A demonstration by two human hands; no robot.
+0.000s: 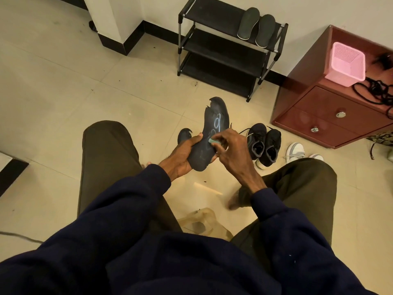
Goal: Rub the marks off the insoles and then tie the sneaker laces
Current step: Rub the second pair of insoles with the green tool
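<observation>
Underneath, left fingers grip the insole; right fingers press an eraser atop.

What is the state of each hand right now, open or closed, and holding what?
Left hand: closed, gripping the dark insole.
Right hand: closed, pinching a small green eraser against that insole.

Black insole with pale blue scribbles, pink basket, dark red cabinet, navy sleeves.
</observation>
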